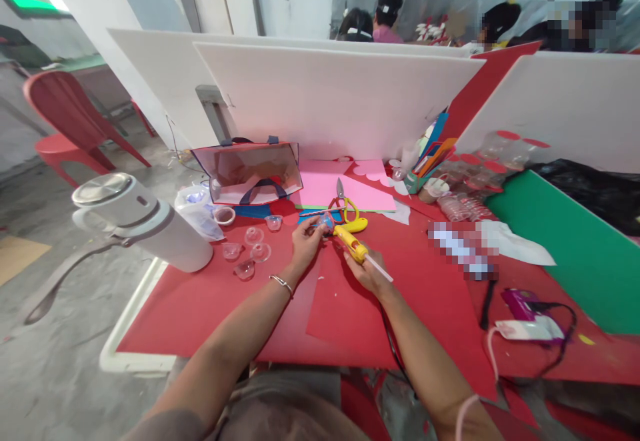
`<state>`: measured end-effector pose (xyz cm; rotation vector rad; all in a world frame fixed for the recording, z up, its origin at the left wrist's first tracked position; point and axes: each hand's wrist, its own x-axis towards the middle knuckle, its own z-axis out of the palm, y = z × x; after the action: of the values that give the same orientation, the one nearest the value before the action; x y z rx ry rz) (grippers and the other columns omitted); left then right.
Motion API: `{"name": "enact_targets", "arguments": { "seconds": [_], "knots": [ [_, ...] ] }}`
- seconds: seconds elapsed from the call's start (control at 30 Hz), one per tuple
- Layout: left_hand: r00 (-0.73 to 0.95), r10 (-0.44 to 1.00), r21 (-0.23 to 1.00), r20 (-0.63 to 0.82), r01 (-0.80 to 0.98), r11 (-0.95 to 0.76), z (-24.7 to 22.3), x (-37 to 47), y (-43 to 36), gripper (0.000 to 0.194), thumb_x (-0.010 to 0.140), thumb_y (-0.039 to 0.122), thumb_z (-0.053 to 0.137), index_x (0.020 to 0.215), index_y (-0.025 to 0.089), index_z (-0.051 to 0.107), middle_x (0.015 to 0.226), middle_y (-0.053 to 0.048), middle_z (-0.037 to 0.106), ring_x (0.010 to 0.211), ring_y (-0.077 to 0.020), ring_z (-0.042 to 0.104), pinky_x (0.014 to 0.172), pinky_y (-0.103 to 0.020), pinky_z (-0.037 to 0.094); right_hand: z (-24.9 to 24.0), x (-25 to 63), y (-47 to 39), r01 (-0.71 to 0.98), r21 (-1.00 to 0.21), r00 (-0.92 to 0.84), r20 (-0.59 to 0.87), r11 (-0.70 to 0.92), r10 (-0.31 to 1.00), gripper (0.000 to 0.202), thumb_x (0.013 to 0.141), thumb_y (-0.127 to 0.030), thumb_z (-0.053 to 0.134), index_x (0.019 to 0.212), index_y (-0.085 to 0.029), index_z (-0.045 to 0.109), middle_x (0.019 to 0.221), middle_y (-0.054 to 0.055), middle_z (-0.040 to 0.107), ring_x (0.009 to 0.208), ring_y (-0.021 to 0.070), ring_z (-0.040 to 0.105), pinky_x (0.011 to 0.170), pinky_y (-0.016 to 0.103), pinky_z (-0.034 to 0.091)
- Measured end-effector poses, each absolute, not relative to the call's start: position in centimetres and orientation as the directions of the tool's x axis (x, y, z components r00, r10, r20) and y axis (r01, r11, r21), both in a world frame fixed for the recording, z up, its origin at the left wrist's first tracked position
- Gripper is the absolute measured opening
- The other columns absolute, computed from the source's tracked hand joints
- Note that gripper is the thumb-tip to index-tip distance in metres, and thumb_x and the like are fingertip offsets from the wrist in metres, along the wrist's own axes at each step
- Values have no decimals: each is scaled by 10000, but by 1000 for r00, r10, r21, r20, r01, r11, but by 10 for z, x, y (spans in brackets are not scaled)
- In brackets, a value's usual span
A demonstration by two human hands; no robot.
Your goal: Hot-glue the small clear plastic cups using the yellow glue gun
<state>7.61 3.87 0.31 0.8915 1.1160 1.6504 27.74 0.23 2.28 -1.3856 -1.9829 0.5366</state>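
My right hand (364,269) is closed around a yellow hot glue gun (351,242), with a pale glue stick (379,267) poking out of its back end. The gun's nozzle points at a small clear plastic piece with blue on it (326,222), pinched in the fingers of my left hand (306,241). Just beyond my hands lie scissors (353,209) with yellow and red handles and a yellow-handled tool (356,226). Left of my left hand, several small clear plastic cups (254,235) are scattered on the red tabletop (240,321).
A large white flask (150,221) stands at the left edge. Behind are an open bag (250,174), pink sheets (320,184) and white upright boards (325,94). Clear jars with red lids (470,167), a green board (565,254) and a power strip with cables (530,327) occupy the right.
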Motion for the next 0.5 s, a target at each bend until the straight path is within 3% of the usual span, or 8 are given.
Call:
{"name": "enact_targets", "arguments": {
  "seconds": [0.27,0.5],
  "knots": [
    [-358,908,957,217,-103,-270,-3,76,41,432,786,472,855,1114,197,792,989,-102,808,832,-231,772,714,-361,667,29,276,1,660,-650,-217,314,376,924,379,968,-502,543,1103,-194,720,776,84,750,686,271,718,639,327,528],
    [-377,904,962,200,-100,-255,-4,78,42,460,753,470,884,1108,190,796,1021,-106,808,824,-234,766,715,-373,663,27,277,1,664,-659,-193,307,355,932,371,962,-497,552,1082,-189,719,775,78,756,673,260,705,645,327,521]
  ]
}}
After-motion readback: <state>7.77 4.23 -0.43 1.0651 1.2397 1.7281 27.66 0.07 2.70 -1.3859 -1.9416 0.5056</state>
